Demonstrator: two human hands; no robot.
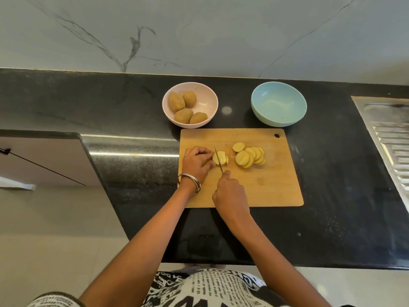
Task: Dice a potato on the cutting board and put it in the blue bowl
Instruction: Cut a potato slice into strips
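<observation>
**Slicing under way, dicing still to come**

Here's the potato (220,158), what's left of it, sitting near the left-centre of the cutting board (276,185) with its pale cut face turned to the right. The knife (218,160) stands across it, blade running near to far, apparently partway into another slice. The left hand (195,161) is curled over the uncut end, fingertips tucked right behind the blade, pinning it down. The right hand (230,192) is wrapped round the knife handle, which it hides, forefinger pushed forward toward the blade.

Just right of the action, a fan of slices (250,157) lies overlapping on the board, one round apart at the far side. They look firm and wet-faced: stiff enough to stack, but I'd judge those starchy faces slippery, so a stack could skid under the knife. The remaining stub is getting short and rounded on the skin side, so the hold belongs on that skinned end, fingers arched back, cut face flat where possible.

Beyond the board, on the far right, the blue bowl (278,120) waits with nothing in it. To its left the pink bowl (210,94) holds four whole potatoes. All of it rests on the black countertop (332,218), with a steel drainboard (389,134) at the right edge.
</observation>
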